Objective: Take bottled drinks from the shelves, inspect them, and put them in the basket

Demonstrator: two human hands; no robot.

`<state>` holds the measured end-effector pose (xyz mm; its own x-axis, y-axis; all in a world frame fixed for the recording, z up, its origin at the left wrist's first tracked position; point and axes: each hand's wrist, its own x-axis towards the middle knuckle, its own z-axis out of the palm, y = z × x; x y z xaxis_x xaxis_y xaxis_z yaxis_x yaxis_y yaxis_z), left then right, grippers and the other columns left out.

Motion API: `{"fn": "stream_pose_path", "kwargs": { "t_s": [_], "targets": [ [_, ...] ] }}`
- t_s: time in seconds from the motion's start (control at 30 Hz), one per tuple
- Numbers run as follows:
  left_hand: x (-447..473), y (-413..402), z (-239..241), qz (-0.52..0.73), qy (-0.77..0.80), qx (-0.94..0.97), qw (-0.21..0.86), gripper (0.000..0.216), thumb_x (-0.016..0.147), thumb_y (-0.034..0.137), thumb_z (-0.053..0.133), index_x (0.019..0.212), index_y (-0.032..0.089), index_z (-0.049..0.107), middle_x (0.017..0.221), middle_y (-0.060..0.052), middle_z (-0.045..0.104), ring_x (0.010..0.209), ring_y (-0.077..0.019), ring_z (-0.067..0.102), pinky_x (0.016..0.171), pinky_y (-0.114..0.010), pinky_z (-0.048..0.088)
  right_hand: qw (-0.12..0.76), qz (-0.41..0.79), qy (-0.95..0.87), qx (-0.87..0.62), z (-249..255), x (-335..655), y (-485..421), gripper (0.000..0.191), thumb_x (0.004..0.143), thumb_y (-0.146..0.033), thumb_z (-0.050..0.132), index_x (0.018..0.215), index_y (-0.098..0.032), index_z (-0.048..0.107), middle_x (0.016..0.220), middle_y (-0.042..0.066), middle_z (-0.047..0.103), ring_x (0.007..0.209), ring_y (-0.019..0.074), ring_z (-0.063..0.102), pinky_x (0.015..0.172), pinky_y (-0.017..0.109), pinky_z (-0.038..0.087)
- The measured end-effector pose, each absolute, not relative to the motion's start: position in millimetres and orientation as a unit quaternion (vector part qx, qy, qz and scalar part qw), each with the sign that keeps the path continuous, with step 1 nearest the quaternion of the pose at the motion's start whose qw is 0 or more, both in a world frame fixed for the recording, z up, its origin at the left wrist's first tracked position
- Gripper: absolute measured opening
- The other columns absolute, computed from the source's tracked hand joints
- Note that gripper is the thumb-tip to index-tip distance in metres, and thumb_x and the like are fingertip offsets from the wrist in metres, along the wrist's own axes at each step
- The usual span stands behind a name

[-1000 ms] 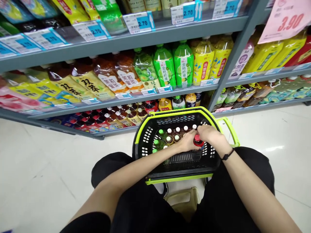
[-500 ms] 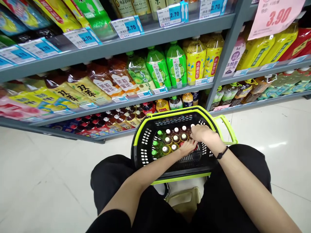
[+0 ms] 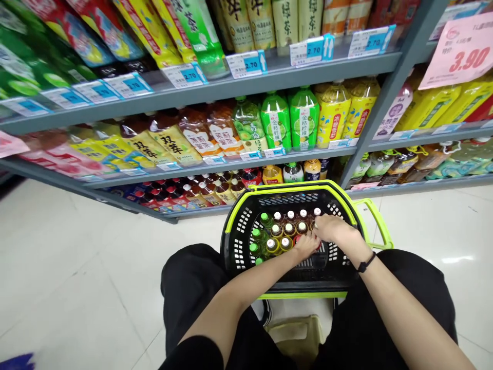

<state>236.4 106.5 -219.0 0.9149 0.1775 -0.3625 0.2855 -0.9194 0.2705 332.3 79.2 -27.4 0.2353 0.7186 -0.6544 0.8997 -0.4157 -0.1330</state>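
A black basket with a lime-green rim stands on the floor between my knees. Several upright bottles with white and green caps fill its left and far side. My left hand is low in the basket, its fingers curled over a red-capped bottle of which only a sliver of red shows. My right hand lies just beside and above it with a black band on its wrist. Its bent fingers touch the nearest white-capped bottles, and what they grip is hidden.
Grey store shelves full of drink bottles and blue price tags rise directly behind the basket. A grey upright post stands at the right, and a pink 3.90 sign hangs above. Pale tiled floor spreads on both sides.
The red-capped bottle has gone down among the others and is now almost hidden under my hands. The view has tilted up and shifted, showing more of the upper shelf.
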Motion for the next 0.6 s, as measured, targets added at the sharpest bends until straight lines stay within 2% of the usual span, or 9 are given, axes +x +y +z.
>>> {"fn": "stream_pose_path", "kwargs": {
  "t_s": [0.13,0.2,0.27,0.33,0.4,0.47,0.53,0.6],
  "targets": [
    [232.1,104.9,-192.2,-0.154,0.165,0.955,0.193,0.027,0.096,0.019,0.059,0.120,0.011,0.067,0.124,-0.018,0.070,0.117,-0.0304,0.067,0.093,-0.046,0.059,0.127,-0.325,0.553,0.756,-30.7,331.5,75.3,0.034,0.101,-0.022,0.050,0.120,-0.008,0.073,0.128,0.025,0.072,0.120,0.0325,0.070,0.097,0.040,0.052],
    [228.0,114.6,-173.4,-0.140,0.189,0.948,0.216,0.023,0.090,0.025,0.065,0.107,0.011,0.073,0.109,-0.019,0.075,0.106,-0.0330,0.072,0.084,-0.043,0.061,0.132,-0.315,0.565,0.751,-33.5,332.4,74.3,0.036,0.101,-0.022,0.045,0.120,-0.009,0.073,0.126,0.026,0.072,0.120,0.0350,0.070,0.095,0.042,0.051],
    [220.0,135.6,-150.0,-0.110,0.217,0.938,0.245,0.023,0.082,0.034,0.074,0.097,0.016,0.075,0.095,-0.013,0.078,0.092,-0.0307,0.075,0.076,-0.038,0.061,0.139,-0.307,0.576,0.745,-40.8,332.6,73.9,0.039,0.102,-0.020,0.039,0.118,-0.010,0.074,0.126,0.026,0.072,0.119,0.0358,0.071,0.093,0.042,0.051],
    [204.8,166.4,-119.7,-0.054,0.253,0.927,0.270,0.016,0.081,0.034,0.075,0.092,0.022,0.075,0.089,-0.005,0.080,0.085,-0.0246,0.077,0.073,-0.031,0.061,0.144,-0.301,0.585,0.739,-55.5,331.6,72.3,0.041,0.102,-0.021,0.037,0.120,-0.011,0.072,0.123,0.026,0.073,0.116,0.0372,0.072,0.091,0.044,0.052],
    [180.7,203.0,-81.4,0.027,0.296,0.912,0.283,0.012,0.087,0.028,0.066,0.093,0.022,0.075,0.091,-0.002,0.080,0.085,-0.0186,0.077,0.076,-0.026,0.059,0.118,-0.306,0.598,0.731,-77.7,330.4,69.0,0.039,0.100,-0.019,0.037,0.117,-0.016,0.073,0.122,0.022,0.075,0.116,0.0347,0.072,0.094,0.043,0.052],
    [148.7,241.9,-36.5,0.119,0.340,0.890,0.280,0.017,0.092,0.022,0.058,0.100,0.018,0.072,0.096,-0.004,0.080,0.087,-0.0154,0.076,0.078,-0.024,0.058,0.066,-0.294,0.609,0.734,-104.3,330.6,64.6,0.039,0.098,-0.020,0.037,0.109,-0.020,0.074,0.115,0.020,0.077,0.111,0.0345,0.073,0.092,0.044,0.052],
    [111.8,280.8,11.6,0.212,0.383,0.861,0.259,0.024,0.095,0.019,0.048,0.108,0.013,0.067,0.101,-0.007,0.079,0.086,-0.0146,0.075,0.077,-0.025,0.058,0.046,-0.299,0.622,0.722,-130.1,333.3,60.9,0.037,0.095,-0.022,0.037,0.102,-0.023,0.073,0.108,0.019,0.078,0.108,0.0359,0.074,0.091,0.047,0.053],
    [73.6,318.2,58.6,0.292,0.419,0.831,0.222,0.026,0.098,0.018,0.042,0.109,0.013,0.065,0.103,-0.009,0.078,0.084,-0.0152,0.074,0.077,-0.029,0.058,0.013,-0.321,0.627,0.709,-151.4,337.5,58.7,0.031,0.091,-0.027,0.043,0.095,-0.028,0.073,0.102,0.017,0.079,0.104,0.0365,0.075,0.089,0.048,0.054]
  ]
}}
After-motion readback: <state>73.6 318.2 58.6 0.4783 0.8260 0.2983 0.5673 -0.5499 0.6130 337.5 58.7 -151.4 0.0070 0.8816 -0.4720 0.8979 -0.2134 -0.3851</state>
